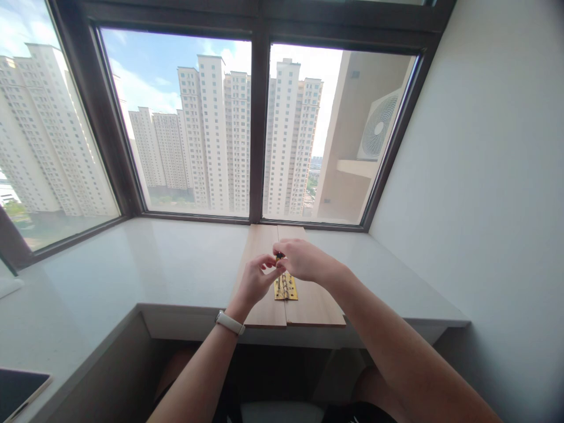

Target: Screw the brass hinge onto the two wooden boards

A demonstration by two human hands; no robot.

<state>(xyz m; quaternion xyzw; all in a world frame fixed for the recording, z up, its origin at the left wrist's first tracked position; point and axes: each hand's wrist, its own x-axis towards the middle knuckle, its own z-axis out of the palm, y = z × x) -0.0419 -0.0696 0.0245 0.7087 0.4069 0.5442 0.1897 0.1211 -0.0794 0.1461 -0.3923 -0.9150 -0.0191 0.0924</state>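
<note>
A gold-coloured hinge (291, 289) with dark holes lies over the seam between two light wooden boards (264, 311). Above its far end, my right hand (304, 258) pinches a small black-topped object (279, 256), perhaps a short screwdriver; its lower end is hidden by fingers. My left hand (258, 281), with a pale watch band (231, 323) on the wrist, has its thumb and fingertips closed near the same spot. Whatever sits between those left fingertips is too small to make out. Both hands meet over the hinge's far part and cover it.
The boards rest on a white window ledge (176, 264), their near ends overhanging its front edge. Dark-framed window panes (258, 117) rise behind. A white wall (462, 176) stands at right. A dark flat device (22, 390) lies at the lower left.
</note>
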